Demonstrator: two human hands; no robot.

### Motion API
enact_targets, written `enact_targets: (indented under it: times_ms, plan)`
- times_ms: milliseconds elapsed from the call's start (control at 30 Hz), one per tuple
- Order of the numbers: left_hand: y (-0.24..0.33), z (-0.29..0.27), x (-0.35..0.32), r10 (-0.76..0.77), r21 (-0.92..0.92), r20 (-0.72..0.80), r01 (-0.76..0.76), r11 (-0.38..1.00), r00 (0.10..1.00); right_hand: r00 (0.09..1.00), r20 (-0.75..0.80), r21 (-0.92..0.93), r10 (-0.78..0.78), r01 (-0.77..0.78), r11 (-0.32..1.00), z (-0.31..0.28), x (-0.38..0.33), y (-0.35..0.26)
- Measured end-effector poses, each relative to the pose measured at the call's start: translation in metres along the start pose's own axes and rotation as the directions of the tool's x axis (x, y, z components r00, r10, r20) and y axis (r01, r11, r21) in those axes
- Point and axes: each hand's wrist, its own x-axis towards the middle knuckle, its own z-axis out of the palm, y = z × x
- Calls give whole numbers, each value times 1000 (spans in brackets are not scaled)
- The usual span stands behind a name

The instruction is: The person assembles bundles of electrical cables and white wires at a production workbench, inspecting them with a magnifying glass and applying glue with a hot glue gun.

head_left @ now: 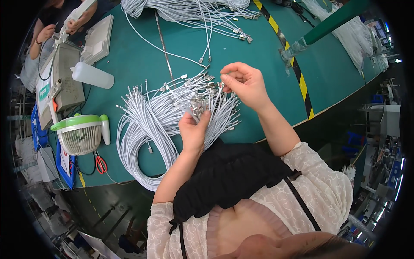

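"Fingers of the left hand (192,133) close around a clutch of metal connectors (199,105); those of the right hand (246,84) curl narrow, thumb near forefinger."

"Does the right hold anything?"

"1 connector (221,84) is just beside its thumb tip; whether it is pinched, I cannot tell."

"And the counts?"

"2 masses of white cable on the green table (241,47): the near bundle (144,118) under the hands, the far bundle (185,6) at the top edge. Individual cables overlap too much to count. Leftward, 1 white bottle (93,75), 1 green-topped grilled device (79,137), 1 pair of red-handled scissors (101,164), 1 grey machine (71,82)."

"Labels?"

"1 green label (44,91) on the machine, too small to read."

"Pose?"

"Left forearm slants up and rightward; right forearm slants up and leftward, its hand farther out."
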Motion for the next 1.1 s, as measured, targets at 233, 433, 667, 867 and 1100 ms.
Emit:
enact_targets:
  times_ms: [233, 433, 667, 867, 1100]
  plan:
    - [3, 1, 1, 17, -5, -17, -17, 1000, 1000, 998, 31, -67, -56, 58, 996, 3, -2, 3]
    - [3, 0, 3, 10, 14, 0, -10, 1000, 1000, 984, 178, -191, 6, 29, 981, 4, -2, 1]
    - [-1, -3, 1, 18, 41, -49, -16, 999, 999, 982, 169, -11, 78, -77, 997, 4, -2, 1]
    - [-2, -6, -2, 58, 26, -39, -57, 998, 998, 975, 208, 21, 74, -80, 997, 2, -3, 3]
    - [5, -4, -3, 31, 21, -35, -30, 999, 999, 971, 228, -119, 69, -43, 992, 8, -8, 1]
